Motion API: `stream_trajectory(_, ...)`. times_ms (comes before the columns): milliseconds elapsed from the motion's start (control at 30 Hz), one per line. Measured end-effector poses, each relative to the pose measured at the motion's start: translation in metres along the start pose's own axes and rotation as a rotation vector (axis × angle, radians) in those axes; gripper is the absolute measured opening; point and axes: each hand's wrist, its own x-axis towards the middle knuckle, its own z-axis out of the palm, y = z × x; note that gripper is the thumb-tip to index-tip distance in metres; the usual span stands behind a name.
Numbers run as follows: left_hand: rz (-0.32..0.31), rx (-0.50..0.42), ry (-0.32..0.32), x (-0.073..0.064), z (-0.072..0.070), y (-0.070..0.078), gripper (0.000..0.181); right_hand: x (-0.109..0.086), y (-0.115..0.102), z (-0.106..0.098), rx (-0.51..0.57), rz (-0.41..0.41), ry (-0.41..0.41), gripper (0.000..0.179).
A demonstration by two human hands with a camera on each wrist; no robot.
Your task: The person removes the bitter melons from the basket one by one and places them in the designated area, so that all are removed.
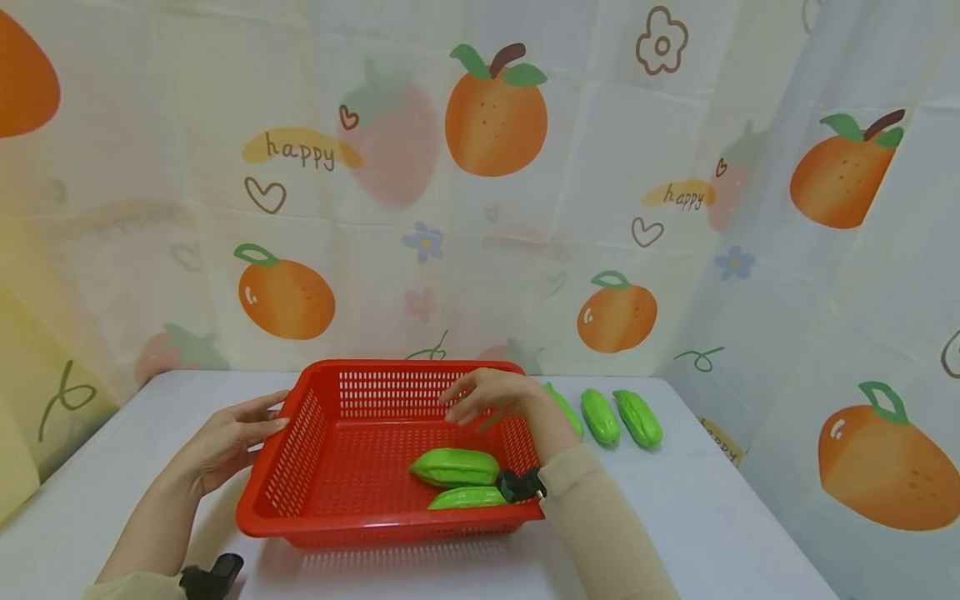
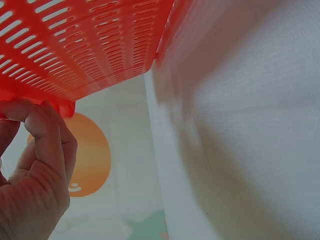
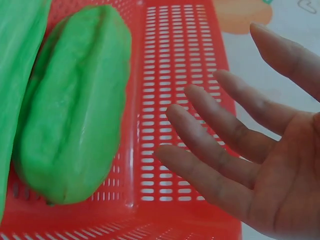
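A red plastic basket (image 1: 375, 521) with slotted walls stands on the table, tilted a little in the head view. My left hand (image 1: 228, 437) holds its left rim, fingers curled at the edge, as the left wrist view (image 2: 37, 155) also shows. Inside, on the right side, lie two green ridged gourds, one (image 1: 456, 467) behind the other (image 1: 468, 497). Over the basket's right part, my right hand (image 1: 487, 396) hovers with fingers spread and nothing in them. In the right wrist view its palm faces the basket wall, beside a gourd (image 3: 75, 105).
Right of the basket, three more green gourds lie on the white table (image 1: 697, 508): one (image 1: 566, 412) partly behind my right forearm, another (image 1: 600, 417) beside it, and one (image 1: 638, 418) farthest right. A fruit-printed curtain (image 1: 495, 275) hangs behind the table.
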Motion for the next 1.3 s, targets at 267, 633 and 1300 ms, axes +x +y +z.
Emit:
stream_trajectory(267, -0.004, 0.011, 0.012, 0.000, 0.001, -0.001, 0.078, 0.005, 0.004, 0.003, -0.111, 0.039, -0.032, 0.048)
stream_trajectory(633, -0.003, -0.004, 0.000, 0.001, 0.000, 0.001, 0.076, 0.007, 0.012, 0.007, -0.204, 0.086, -0.056, 0.044)
stream_trajectory(1300, -0.013, -0.003, 0.005, 0.002, -0.001, -0.003, 0.076, 0.004, 0.017, 0.012, -0.266, 0.191, -0.124, 0.047)
